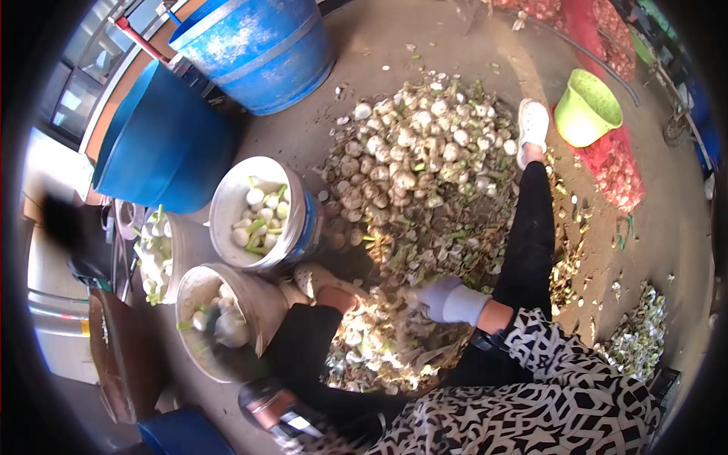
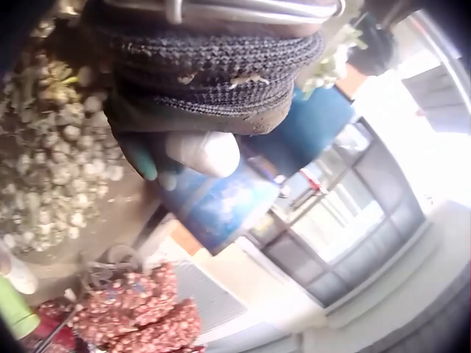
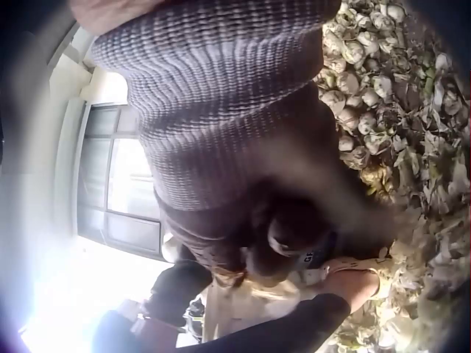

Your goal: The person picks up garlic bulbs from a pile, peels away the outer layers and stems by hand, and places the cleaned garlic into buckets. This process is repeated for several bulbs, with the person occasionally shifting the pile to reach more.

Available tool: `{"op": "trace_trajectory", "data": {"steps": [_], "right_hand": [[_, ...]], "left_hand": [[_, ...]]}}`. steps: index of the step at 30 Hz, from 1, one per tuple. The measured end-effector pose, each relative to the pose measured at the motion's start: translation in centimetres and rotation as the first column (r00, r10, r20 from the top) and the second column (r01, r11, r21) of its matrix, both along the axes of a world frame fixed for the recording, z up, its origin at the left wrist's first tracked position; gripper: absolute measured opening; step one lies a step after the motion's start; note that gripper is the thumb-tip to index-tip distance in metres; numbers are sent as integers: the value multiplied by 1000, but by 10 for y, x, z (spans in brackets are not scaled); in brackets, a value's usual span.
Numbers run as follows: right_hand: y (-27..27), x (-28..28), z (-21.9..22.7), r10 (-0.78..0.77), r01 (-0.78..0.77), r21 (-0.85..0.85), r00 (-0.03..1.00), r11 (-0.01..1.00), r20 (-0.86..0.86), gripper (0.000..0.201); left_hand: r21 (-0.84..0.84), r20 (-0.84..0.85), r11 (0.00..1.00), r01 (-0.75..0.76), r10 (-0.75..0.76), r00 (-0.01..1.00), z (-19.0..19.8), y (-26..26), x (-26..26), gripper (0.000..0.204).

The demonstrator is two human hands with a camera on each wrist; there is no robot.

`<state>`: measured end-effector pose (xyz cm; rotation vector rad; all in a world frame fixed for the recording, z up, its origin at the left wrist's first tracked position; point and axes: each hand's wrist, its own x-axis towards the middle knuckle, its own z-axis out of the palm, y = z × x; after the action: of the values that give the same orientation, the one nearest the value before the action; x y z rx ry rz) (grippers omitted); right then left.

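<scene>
The left hand [image 1: 224,322], gloved, reaches over the nearest white bucket [image 1: 199,296], its fingers curled around a peeled white bulb [image 2: 202,152] that sits just past the fingertips, above the bucket's opening. The right hand [image 1: 440,297], also gloved, rests low on the heap of trimmings [image 1: 387,341] between the legs, closer than the left to the pile of unpeeled bulbs [image 1: 417,152] lying straight ahead. Whether its fingers are apart or clamped on anything cannot be told.
</scene>
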<state>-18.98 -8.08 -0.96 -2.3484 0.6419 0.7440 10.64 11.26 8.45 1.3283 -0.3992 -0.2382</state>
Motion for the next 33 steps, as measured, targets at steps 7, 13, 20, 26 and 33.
{"op": "trace_trajectory", "data": {"steps": [7,13,20,26,33], "right_hand": [[-150,62,-72,-473,519,-360,855,775,213,70],[-222,108,-139,-522,548,-241,837,801,168,65],[-52,64,-33,-409,306,299,417,904,812,70],[-33,10,9,-778,393,692,112,606,618,36],[-7,11,34,-730,397,637,144,661,668,20]], "left_hand": [[334,143,929,-159,117,983,72,-37,-53,58],[258,-129,782,567,-554,823,-79,-99,-89,51],[61,-479,817,573,-480,735,-131,-129,-124,53],[173,90,816,552,-571,816,-75,-107,-146,63],[542,649,825,158,-531,544,-32,-94,-165,70]]}}
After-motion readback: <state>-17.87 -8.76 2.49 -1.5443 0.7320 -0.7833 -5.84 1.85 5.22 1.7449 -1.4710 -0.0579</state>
